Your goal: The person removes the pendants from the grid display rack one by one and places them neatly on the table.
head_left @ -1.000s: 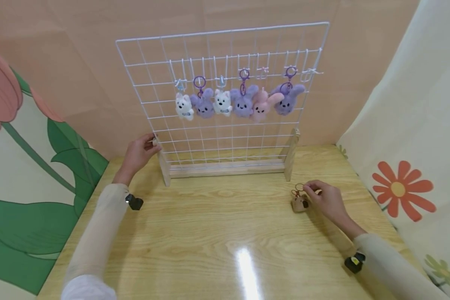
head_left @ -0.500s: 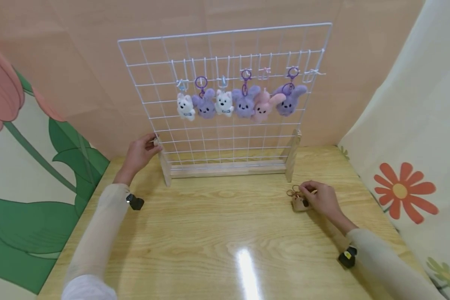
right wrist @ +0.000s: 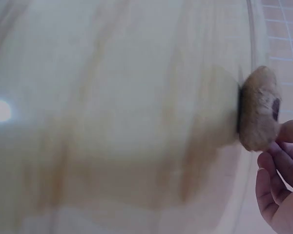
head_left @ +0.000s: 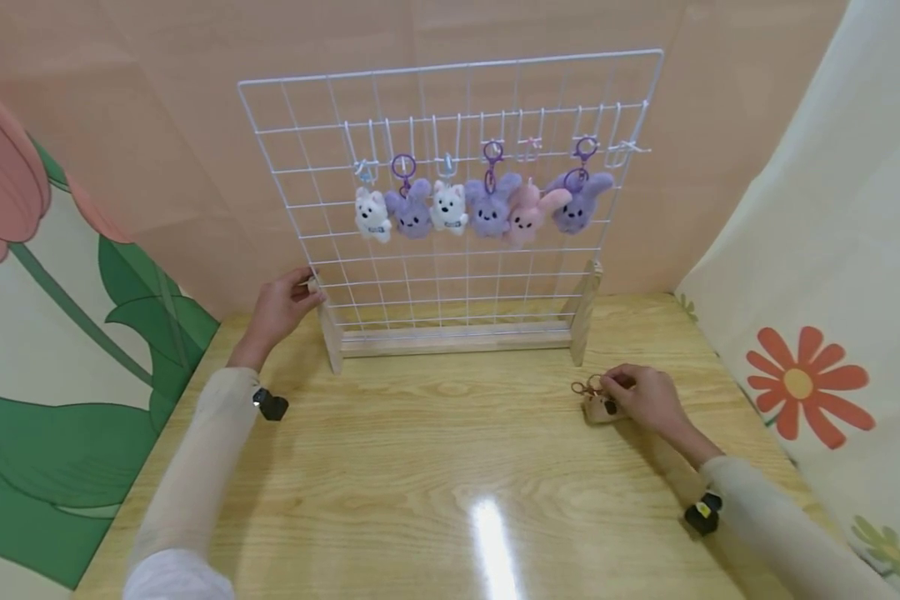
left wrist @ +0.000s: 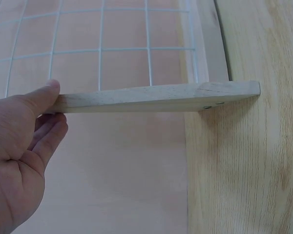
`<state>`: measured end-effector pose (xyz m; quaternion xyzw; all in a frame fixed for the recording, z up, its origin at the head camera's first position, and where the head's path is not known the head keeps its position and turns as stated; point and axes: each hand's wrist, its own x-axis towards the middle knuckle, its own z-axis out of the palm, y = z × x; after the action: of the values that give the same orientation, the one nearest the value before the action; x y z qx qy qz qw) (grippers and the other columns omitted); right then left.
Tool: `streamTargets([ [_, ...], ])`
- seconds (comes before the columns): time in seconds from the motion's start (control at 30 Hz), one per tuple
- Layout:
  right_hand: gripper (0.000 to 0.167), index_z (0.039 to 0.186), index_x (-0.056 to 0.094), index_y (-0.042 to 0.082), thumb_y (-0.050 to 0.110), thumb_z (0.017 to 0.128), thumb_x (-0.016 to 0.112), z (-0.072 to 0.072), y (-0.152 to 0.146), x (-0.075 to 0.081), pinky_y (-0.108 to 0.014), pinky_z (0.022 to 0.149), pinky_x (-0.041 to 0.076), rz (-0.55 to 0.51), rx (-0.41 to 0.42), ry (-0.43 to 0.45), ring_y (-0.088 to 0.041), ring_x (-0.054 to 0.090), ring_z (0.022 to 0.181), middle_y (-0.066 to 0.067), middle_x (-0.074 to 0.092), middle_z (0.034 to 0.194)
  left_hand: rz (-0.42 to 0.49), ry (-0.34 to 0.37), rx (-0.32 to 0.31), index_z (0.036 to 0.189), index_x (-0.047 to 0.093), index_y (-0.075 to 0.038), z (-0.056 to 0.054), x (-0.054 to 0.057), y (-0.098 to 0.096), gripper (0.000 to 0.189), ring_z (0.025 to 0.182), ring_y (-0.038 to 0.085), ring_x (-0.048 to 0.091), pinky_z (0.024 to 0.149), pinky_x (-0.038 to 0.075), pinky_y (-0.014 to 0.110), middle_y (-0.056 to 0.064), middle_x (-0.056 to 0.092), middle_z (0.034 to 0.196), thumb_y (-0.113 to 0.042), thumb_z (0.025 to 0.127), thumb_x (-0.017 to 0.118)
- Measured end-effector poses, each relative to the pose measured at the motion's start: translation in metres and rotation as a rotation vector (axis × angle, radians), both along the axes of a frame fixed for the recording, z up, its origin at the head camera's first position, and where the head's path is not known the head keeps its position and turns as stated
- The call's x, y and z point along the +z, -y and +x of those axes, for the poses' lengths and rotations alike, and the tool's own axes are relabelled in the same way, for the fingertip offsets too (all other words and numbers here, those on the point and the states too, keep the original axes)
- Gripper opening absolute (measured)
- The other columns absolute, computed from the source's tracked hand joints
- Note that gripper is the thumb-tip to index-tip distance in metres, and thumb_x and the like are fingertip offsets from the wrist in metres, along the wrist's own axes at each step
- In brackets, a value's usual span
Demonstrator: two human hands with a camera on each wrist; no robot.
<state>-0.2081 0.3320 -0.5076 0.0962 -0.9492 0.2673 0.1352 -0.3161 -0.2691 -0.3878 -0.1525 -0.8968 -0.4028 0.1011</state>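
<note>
At the rack's left side, my left hand pinches the top of the wooden side post, thumb on one face and fingers on the other. In the left wrist view that post runs out from the thumb toward the table. My right hand holds a small brown plush keychain low over the table, pinching it near its top. Its reddish metal ring sticks out to the left of the fingertips. From the right wrist, the plush shows just past the fingertips.
A white wire grid rack stands on the wooden table. From its hooks hang white dog plushes, purple rabbit plushes and a pink rabbit plush. A white hook at the far right bears no plush.
My right hand has shifted slightly left, and the keychain's ring has tipped over from above the plush to its left. My left hand stays on the post.
</note>
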Motion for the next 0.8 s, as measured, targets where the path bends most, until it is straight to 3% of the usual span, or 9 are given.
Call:
streamTargets([
  [0.23, 0.013, 0.094, 0.078, 0.008, 0.020, 0.096, 0.075, 0.006, -0.003, 0.031, -0.026, 0.051, 0.050, 0.029, 0.050, -0.053, -0.019, 0.069, 0.067, -0.006, 0.076, 0.081, -0.011, 0.006, 0.006, 0.143, 0.053, 0.007, -0.001, -0.001, 0.001, 0.051, 0.121, 0.044, 0.063, 0.099, 0.057, 0.051, 0.030, 0.060, 0.136, -0.012, 0.099, 0.070],
  [0.63, 0.020, 0.103, 0.078, 0.004, 0.023, 0.096, 0.075, 0.006, 0.000, 0.107, -0.023, 0.049, 0.056, 0.043, 0.077, -0.173, -0.023, 0.072, 0.062, -0.014, 0.077, 0.084, -0.021, 0.016, 0.016, 0.144, 0.052, 0.007, 0.000, -0.001, 0.001, 0.051, 0.122, 0.045, 0.062, 0.099, 0.056, 0.052, 0.031, 0.059, 0.137, -0.011, 0.099, 0.069],
  [0.8, 0.022, 0.105, 0.078, 0.002, 0.021, 0.094, 0.077, 0.004, 0.006, 0.139, -0.004, 0.056, 0.047, 0.023, 0.059, -0.242, -0.031, 0.073, 0.067, -0.017, 0.077, 0.090, -0.023, 0.021, 0.016, 0.144, 0.051, 0.006, -0.002, -0.001, 0.001, 0.052, 0.122, 0.044, 0.062, 0.100, 0.056, 0.051, 0.031, 0.059, 0.137, -0.012, 0.099, 0.069],
])
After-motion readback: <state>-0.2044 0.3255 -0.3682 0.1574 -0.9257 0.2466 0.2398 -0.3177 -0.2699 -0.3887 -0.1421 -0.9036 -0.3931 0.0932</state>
